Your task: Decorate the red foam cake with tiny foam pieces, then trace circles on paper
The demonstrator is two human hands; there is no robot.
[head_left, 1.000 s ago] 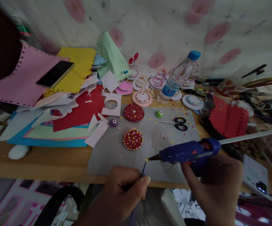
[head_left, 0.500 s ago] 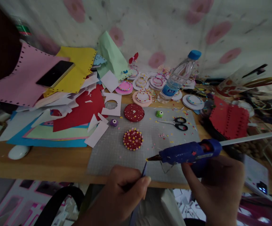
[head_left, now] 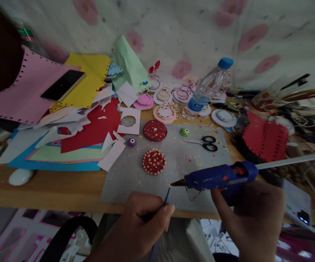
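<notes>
Right hand [head_left: 251,213] grips glue gun [head_left: 210,177]; left hand [head_left: 148,218], beside it, pinches tweezers [head_left: 167,196]; nozzle [head_left: 178,183] nudge could dislodge yellow piece [head_left: 170,185].

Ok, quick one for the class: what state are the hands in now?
Left hand: closed, holding a thin pointed tool.
Right hand: closed around the blue glue gun.

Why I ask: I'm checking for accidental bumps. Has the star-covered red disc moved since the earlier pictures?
No, the star-covered red disc shows no visible shift in any direction against the gray mat.
</notes>
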